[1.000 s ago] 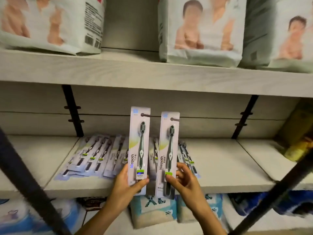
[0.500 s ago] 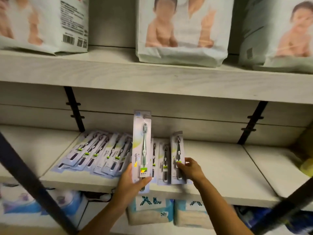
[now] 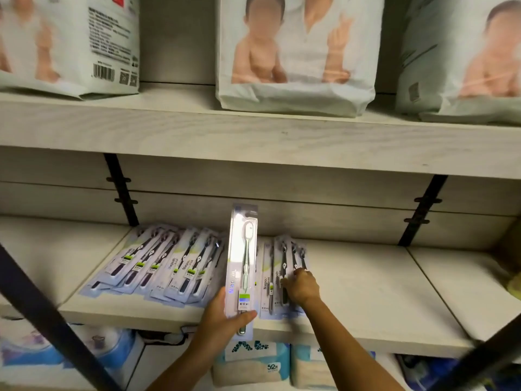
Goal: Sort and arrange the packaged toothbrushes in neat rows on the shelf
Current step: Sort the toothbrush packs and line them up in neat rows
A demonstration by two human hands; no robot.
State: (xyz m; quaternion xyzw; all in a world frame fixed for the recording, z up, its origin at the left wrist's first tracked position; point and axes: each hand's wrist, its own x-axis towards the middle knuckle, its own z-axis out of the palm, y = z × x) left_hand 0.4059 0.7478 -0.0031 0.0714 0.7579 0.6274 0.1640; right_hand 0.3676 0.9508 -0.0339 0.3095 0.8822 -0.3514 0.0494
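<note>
**Halfway sorted, one pack in the air**

Nearest the camera, below the working level: soft wrapped bundles [image 3: 253,365] on a lower tier, and a dark slanted bar [image 3: 42,320] across the left foreground.

Just above, left hand [image 3: 221,320] wrapped round the foot of a packaged toothbrush [image 3: 243,263], thumb across the front, fingers behind. Pack upright and lifted clear of the shelf [image 3: 366,328], in front of the gap between two groups.

Beside it, right hand [image 3: 301,286] laid on the right-hand pile [image 3: 266,266], fingers bent down onto the top pack. Cannot tell whether pinching it or merely pressing.

Further left, a fanned row [image 3: 158,263] lying flat, overlapped and slanted, lower ends near the front lip.

Behind, black brackets [image 3: 121,190] against the back panel. Above, an upper shelf [image 3: 253,136] loaded with large nappy bags [image 3: 296,52].

Likely trouble from here:
- Skewing the right-hand pile, or pushing a pack over the front lip, through a careless nudge on what look like slick blister fronts.
- Tipping or twisting the held pack on the way down, gripped only by its foot, and landing it across both groups.
- Catching the fanned row with a corner and spreading the slant wider, leaving more to straighten.
</note>
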